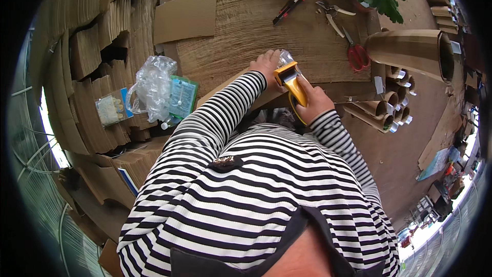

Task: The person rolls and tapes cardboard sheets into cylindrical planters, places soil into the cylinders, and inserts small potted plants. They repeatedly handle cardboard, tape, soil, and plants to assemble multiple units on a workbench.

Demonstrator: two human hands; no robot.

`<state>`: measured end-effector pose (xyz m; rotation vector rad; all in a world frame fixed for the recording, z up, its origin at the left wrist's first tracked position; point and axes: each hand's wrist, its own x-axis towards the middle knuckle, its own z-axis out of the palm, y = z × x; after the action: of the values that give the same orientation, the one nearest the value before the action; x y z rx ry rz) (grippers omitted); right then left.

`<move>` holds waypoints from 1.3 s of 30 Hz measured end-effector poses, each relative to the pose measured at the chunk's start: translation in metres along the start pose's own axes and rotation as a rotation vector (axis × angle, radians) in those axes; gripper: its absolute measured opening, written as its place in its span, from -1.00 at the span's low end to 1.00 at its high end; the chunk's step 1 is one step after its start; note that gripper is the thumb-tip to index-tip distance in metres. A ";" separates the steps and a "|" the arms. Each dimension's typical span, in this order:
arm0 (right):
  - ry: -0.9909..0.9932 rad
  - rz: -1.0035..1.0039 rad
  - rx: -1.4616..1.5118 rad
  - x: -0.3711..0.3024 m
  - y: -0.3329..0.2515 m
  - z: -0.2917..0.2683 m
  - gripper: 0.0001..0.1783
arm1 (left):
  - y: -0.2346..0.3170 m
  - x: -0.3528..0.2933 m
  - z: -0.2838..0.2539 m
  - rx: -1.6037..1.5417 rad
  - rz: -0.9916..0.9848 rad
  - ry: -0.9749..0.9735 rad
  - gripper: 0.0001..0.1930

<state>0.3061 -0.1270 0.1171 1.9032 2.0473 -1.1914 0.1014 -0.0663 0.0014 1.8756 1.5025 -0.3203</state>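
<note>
Over at the near edge of the wooden tabletop (241,28), going by the head view (the only one), the person's right hand (315,101) is gripping a yellow handheld tool (294,86), fingers closing around its body. Its head is pointing up and away from the chest, probably because that's leaving the wrist comfy.

Just left of that grip, the left hand (266,65) is sitting close to the tool's head, I guess to be steadying things there. Some clear plastic (285,56) is showing right by its fingers, but I can't tell if they're actually pinching it.

Beyond the grip, a utility knife (290,8) is lying on the wood, with pruners (335,15) and red-handled scissors (352,48) over to the right. Looks like they're being kept off to that side so the hands are getting elbow room while the blades are staying reachable.

Well left of the grip, a crumpled clear bag (155,84) is resting against a green-edged pack (183,96), seemingly parked out of the way.
</note>
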 end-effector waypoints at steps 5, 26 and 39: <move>0.088 -0.103 0.114 -0.074 0.022 -0.023 -0.16 | 0.014 -0.008 -0.004 0.007 -0.039 -0.007 0.39; 0.131 -0.018 0.001 0.049 0.013 0.038 -0.10 | -0.124 0.082 -0.060 -0.820 0.048 -0.325 0.03; 0.204 -0.171 0.043 0.004 0.022 -0.016 -0.16 | -0.081 0.053 -0.087 -0.113 -0.085 0.050 0.40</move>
<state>0.3309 -0.1160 0.1155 1.9776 2.3492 -1.1242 0.0219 0.0368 0.0036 1.7462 1.6033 -0.2239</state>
